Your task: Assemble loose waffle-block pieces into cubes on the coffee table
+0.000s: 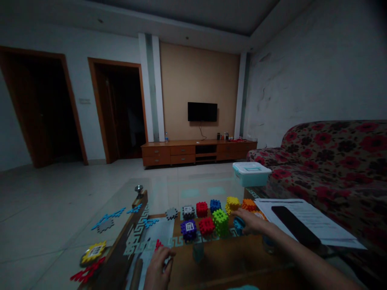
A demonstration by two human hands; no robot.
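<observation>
Left hand [157,269] curled, pinch impossible to confirm, red piece [158,244] just at its 12 o'clock. Farther right, green block [220,222], then blue piece [239,225] just beside the open, spread right hand [253,222], at its 9 o'clock.

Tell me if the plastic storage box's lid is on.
On: the white lid sits flat atop the teal plastic box.

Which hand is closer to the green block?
Right. The right hand is just to the right of the green block; the left hand is farther away, down and left of it.
</observation>
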